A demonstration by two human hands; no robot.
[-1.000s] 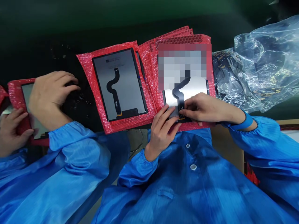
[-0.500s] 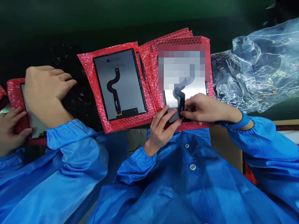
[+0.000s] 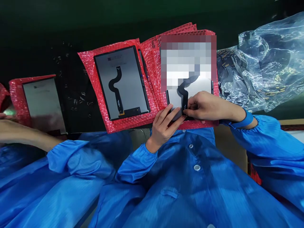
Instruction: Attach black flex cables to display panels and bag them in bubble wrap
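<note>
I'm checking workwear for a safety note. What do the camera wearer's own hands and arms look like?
The left hand and right hand are bare, with no gloves. The left sleeve and right sleeve are shiny, loose and bright blue, with gathered ends. A plain blue wristband circles the right wrist; none shows on the left.

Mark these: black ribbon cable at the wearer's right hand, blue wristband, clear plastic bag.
Black ribbon cable (image 3: 185, 98): head view, lower stretch.
Blue wristband (image 3: 248, 119): head view, outer face.
Clear plastic bag (image 3: 282, 52): head view, upper part.
</note>
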